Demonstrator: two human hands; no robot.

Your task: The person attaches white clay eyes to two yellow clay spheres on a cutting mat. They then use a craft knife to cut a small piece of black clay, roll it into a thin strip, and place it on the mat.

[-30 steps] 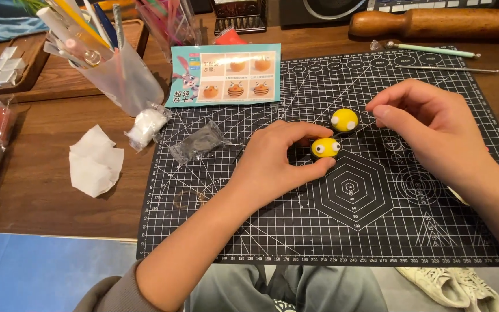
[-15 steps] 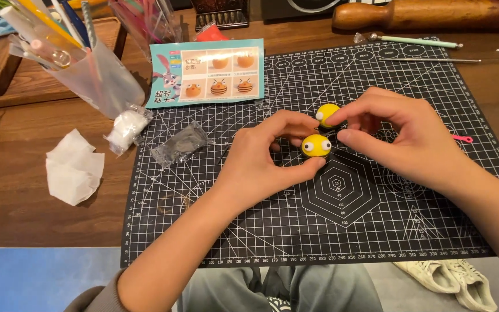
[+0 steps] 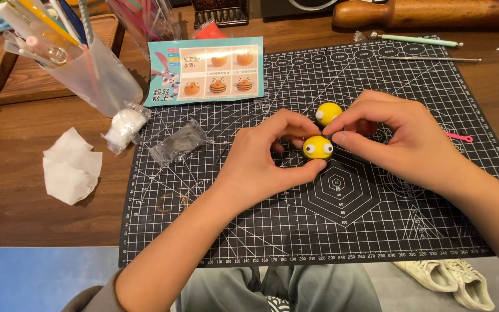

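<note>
Currently a yellow clay ball with eyes point(image 3: 318, 148) is pinched between the closed fingers of left hand point(image 3: 261, 167) and right hand point(image 3: 402, 141); shaping seems underway, so light, even pressure is called for.

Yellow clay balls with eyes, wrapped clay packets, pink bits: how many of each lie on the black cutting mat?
Yellow clay balls with eyes: 2, one held by both hands, one behind it
Wrapped clay packets: 2, dark and white
Pink bits: 1
Total: 5
</note>
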